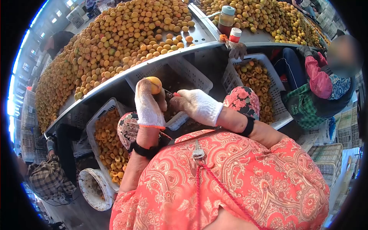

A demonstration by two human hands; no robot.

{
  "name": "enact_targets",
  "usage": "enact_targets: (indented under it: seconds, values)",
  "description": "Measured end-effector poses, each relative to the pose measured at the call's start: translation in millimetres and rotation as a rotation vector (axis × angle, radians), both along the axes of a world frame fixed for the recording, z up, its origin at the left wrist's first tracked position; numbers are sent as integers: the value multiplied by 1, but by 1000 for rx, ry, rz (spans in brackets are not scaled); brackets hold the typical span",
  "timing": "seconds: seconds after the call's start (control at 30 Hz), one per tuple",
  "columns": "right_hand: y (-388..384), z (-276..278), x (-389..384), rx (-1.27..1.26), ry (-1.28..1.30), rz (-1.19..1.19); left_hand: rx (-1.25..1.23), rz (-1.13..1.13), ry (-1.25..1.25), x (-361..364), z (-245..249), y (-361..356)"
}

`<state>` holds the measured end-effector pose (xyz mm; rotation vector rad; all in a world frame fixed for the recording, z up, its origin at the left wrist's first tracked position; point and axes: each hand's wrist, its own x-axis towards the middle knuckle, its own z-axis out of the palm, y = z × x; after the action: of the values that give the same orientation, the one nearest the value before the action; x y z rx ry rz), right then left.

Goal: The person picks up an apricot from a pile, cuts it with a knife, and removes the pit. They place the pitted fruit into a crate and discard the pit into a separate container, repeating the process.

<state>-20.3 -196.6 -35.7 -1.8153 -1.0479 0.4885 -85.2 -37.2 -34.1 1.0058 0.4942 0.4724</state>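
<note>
My left hand (147, 102), in a white knitted glove with a stained palm, is closed round a whole yellow-orange apricot (154, 84). Close to its right, my right hand (193, 104), gloved the same way, grips a small tool with a red part (176, 94); its tip points toward the left hand and is too small to make out. Both hands are above my lap, over a white crate (195, 73) partly hidden beneath them.
Whole apricots (115, 38) are heaped on a metal table (199, 28) ahead. Crates of halved apricots (111, 140) (255, 78) stand on both sides. A white bucket (92, 191) is at lower left. Co-workers sit left and right. A jar (226, 19) and red bottle (235, 35) stand ahead.
</note>
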Motion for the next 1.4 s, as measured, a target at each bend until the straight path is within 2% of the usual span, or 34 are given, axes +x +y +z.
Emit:
enact_targets:
  seconds: [0.03, 0.1, 0.13, 0.17, 0.23, 0.3, 0.37, 0.4, 0.43, 0.5, 0.53, 0.63, 0.7, 0.8, 0.87, 1.0, 1.03, 1.1, 1.13, 1.17, 1.23, 1.27, 1.33, 1.4]
  values:
    - [0, 3, 1, 3, -3, 8, 3, 8, -3, 1, -2, 5]
    - [-6, 18, 1, 150, 289, -36, -97, -37, -126, 3, -4, 14]
    - [-12, 45, -1, 147, 485, -110, -134, -61, -138, 1, -5, 17]
    - [-20, 43, 8, 216, 760, -112, -130, -58, -141, -1, -3, 17]
    - [-26, 53, 14, 370, 646, -83, -82, -171, -188, -2, 3, 9]
    - [-21, 60, 16, 398, 553, -126, -109, -258, -249, -4, 8, 1]
    - [-19, 58, 27, 240, -192, -255, -118, -275, -243, -8, 22, -10]
    - [-15, 58, 21, 453, 73, -271, -118, -279, -247, -9, 24, -10]
    - [-14, 64, 20, 451, 73, -275, -49, -301, -216, -10, 25, -10]
    - [-16, 82, 16, 760, 260, -200, 17, -324, -179, -11, 26, -10]
    - [-23, 87, 16, 684, 340, -187, 53, -340, -159, -11, 26, -9]
    - [-14, 94, 6, 591, 359, -237, 104, -368, -96, -11, 27, -10]
    - [-8, 85, 9, 624, 356, -211, 123, -373, -58, -11, 26, -10]
    - [-8, 80, 13, 485, 200, -175, 76, -329, -52, -10, 24, -11]
    - [-9, 79, 13, 463, 186, -162, 114, -326, 37, -11, 25, -11]
    - [-9, 73, 14, 500, 241, -120, 114, -289, 41, -9, 24, -12]
    - [-7, 69, 17, 499, 241, -120, 46, -320, 10, -9, 20, -11]
    - [-3, 63, 27, 588, -83, -42, -22, -357, -17, -10, 19, -7]
    - [-10, 75, 30, 441, 311, -21, -130, -409, -57, -11, 19, -5]
    - [-8, 72, 32, 438, 314, -28, -242, -459, -98, -11, 18, -3]
    - [-3, 66, 34, 557, 57, -22, -175, -494, -137, -11, 15, -1]
    - [-6, 70, 33, 513, 235, 8, -148, -513, -136, -10, 14, 0]
    - [-4, 68, 31, 518, 241, -24, -118, -534, -137, -8, 14, -1]
    - [-1, 67, 25, 522, 246, -50, -221, -464, -117, -8, 17, -7]
